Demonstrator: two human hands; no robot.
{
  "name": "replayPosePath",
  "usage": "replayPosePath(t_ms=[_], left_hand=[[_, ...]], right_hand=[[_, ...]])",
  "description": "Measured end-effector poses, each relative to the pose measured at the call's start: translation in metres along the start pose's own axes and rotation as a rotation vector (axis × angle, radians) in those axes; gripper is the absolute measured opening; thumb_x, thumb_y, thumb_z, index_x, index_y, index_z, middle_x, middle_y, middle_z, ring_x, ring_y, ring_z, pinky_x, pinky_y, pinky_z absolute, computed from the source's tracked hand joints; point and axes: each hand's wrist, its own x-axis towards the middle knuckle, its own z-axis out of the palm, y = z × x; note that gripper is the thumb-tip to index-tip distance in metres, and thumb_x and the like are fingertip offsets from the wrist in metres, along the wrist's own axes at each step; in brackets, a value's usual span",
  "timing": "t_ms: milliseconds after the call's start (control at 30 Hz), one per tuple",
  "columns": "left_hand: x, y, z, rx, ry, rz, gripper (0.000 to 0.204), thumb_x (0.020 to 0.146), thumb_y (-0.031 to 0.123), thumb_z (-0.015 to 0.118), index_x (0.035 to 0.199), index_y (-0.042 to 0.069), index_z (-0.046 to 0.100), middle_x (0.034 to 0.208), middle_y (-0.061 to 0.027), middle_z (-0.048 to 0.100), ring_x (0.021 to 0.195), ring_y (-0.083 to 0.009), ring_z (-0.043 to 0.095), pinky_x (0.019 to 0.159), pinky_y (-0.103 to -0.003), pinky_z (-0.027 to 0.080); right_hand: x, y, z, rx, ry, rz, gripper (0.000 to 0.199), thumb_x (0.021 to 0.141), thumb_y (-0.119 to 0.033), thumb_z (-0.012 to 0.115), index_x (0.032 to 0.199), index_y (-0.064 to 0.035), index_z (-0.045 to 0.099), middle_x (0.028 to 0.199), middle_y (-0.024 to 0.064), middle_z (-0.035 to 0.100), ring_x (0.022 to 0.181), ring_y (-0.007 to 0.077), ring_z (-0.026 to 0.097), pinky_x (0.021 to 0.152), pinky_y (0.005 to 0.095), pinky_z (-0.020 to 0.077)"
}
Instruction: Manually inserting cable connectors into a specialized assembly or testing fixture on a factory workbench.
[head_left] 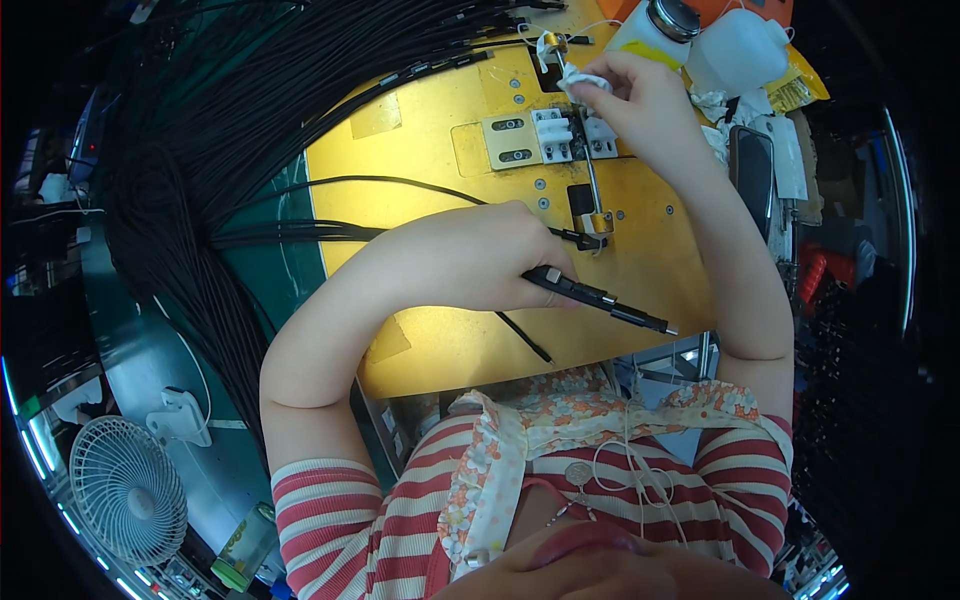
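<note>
My left hand is closed round a few black cable connectors, whose metal tips point right and toward me. Its fingertips are mostly hidden under the hand. At the far side of the gold-coloured work plate, my right hand pinches a crumpled white tissue. The tissue is at the upper end of a thin metal rod with brass-coloured end pieces. Just left of the rod sits a white and metal clamp block. One loose cable end lies on the plate below my left hand.
A large bundle of black cables covers the green table at left. A white jug, a metal-lidded bottle and a phone are at the far right. A white fan stands at the lower left.
</note>
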Motion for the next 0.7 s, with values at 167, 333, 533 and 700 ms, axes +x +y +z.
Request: replayPosePath(t_ms=[167, 333, 533, 700], left_hand=[[0.0, 0.001, 0.0, 0.0, -0.014, -0.019, 0.025, 0.083, 0.018, 0.068, 0.105, 0.006, 0.07, 0.086, -0.012, 0.069, 0.075, -0.0265, 0.065, 0.068, -0.033, 0.05], [0.003, 0.001, 0.001, 0.006, -0.034, -0.025, 0.026, 0.083, 0.019, 0.069, 0.105, 0.006, 0.07, 0.087, -0.0123, 0.069, 0.075, -0.0269, 0.065, 0.068, -0.033, 0.05], [0.003, 0.005, -0.001, 0.027, -0.067, -0.049, 0.026, 0.083, 0.02, 0.069, 0.104, 0.005, 0.071, 0.086, -0.0125, 0.069, 0.072, -0.0263, 0.065, 0.067, -0.032, 0.05], [0.003, -0.005, 0.007, -0.004, 0.057, 0.076, 0.032, 0.079, 0.01, 0.07, 0.11, 0.005, 0.066, 0.085, -0.0113, 0.067, 0.069, -0.0278, 0.064, 0.065, -0.034, 0.05]], right_hand=[[0.005, -0.005, 0.007, -0.123, -0.066, -0.017, 0.017, 0.077, -0.014, 0.073, 0.087, -0.0034, 0.063, 0.079, 0.0063, 0.064, 0.073, 0.0144, 0.06, 0.066, 0.0285, 0.0482], [0.002, -0.003, 0.008, -0.103, 0.002, -0.06, 0.01, 0.071, -0.004, 0.069, 0.078, -0.0039, 0.062, 0.077, 0.0119, 0.066, 0.073, 0.0264, 0.066, 0.068, 0.0369, 0.0517], [-0.014, -0.003, -0.017, -0.078, -0.07, -0.032, 0.014, 0.074, -0.005, 0.068, 0.087, -0.002, 0.063, 0.078, 0.0063, 0.064, 0.071, 0.0146, 0.059, 0.068, 0.0263, 0.0475], [-0.041, 0.016, -0.069, -0.298, -0.009, 0.071, 0.019, 0.078, -0.004, 0.069, 0.096, -0.0021, 0.063, 0.095, 0.0065, 0.063, 0.082, 0.0162, 0.059, 0.072, 0.0262, 0.0465]])
